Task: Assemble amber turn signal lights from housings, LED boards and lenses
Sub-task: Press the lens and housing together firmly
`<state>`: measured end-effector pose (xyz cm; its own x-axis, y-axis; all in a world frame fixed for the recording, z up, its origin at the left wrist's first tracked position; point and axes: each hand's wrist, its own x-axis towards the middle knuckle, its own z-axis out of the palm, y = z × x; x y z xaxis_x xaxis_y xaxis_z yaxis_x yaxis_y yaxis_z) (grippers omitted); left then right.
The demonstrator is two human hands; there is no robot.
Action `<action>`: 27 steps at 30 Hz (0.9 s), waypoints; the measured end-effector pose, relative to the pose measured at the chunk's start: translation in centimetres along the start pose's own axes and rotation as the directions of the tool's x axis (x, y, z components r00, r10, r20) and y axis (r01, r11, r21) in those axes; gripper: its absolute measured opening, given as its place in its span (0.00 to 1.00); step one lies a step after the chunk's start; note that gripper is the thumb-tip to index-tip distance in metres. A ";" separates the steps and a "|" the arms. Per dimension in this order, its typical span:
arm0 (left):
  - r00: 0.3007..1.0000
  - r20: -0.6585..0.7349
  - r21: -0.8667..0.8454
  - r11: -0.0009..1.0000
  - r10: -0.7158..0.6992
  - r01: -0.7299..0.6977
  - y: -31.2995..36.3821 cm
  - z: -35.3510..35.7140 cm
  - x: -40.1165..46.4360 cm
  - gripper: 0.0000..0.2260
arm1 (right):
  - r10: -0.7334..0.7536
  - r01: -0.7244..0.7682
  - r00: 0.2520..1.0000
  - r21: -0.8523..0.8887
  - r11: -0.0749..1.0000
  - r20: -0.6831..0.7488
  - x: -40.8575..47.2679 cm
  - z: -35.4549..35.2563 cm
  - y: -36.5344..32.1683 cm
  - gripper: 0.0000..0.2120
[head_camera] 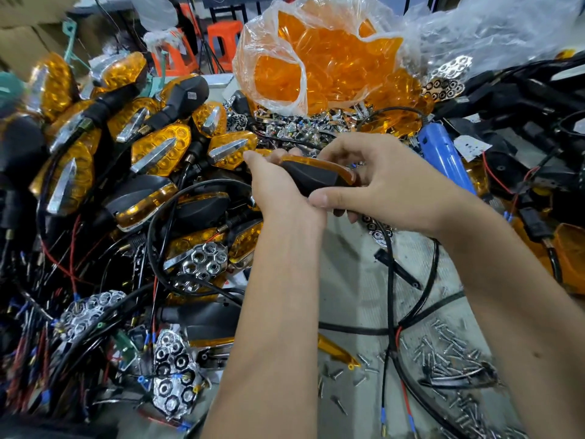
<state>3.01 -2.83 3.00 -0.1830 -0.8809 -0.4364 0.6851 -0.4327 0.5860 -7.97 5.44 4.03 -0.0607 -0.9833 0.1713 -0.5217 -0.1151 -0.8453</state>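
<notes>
Both hands hold one turn signal (316, 177) above the table's middle: a black housing with an amber lens along its upper edge. My left hand (272, 182) cups it from the left, fingers curled behind it. My right hand (380, 182) grips it from the right, thumb pressed on the housing's underside, fingers over the lens. A black cable (391, 280) hangs down from it. A clear bag of loose amber lenses (319, 64) stands behind. Chrome honeycomb reflector pieces (202, 261) lie at lower left.
A heap of finished amber lights (158, 150) with black stems and wires fills the left. A blue electric screwdriver (446, 153) lies right of my hands. Several small screws (449, 359) are scattered at lower right on the grey table (354, 296). Black housings (522, 96) pile at far right.
</notes>
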 end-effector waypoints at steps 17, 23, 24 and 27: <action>0.874 0.419 0.028 0.958 0.248 -0.285 -1.8 0.0 -1.2 0.29 | 0.478 -0.468 0.877 0.308 0.828 0.048 0.3 0.9 0.0 0.20; 0.876 0.386 0.099 0.931 0.290 -0.352 -2.6 0.4 -1.5 0.29 | 0.498 -0.486 0.863 0.132 0.864 -0.078 0.7 1.0 0.1 0.13; 0.869 0.390 0.146 0.911 0.304 -0.385 -2.7 0.6 -1.7 0.29 | 0.487 -0.484 0.868 0.056 0.873 -0.095 0.6 1.0 0.0 0.12; 0.861 0.425 0.156 0.914 0.279 -0.373 -2.6 1.0 -2.1 0.27 | 0.442 -0.430 0.888 0.109 0.896 -0.130 0.3 1.2 -0.2 0.15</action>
<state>0.86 -0.02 3.10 -0.2658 -0.9609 0.0779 0.5850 -0.0965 0.8053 -6.90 4.98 3.62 -0.3953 -0.9053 -0.1555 -0.3487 0.3045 -0.8864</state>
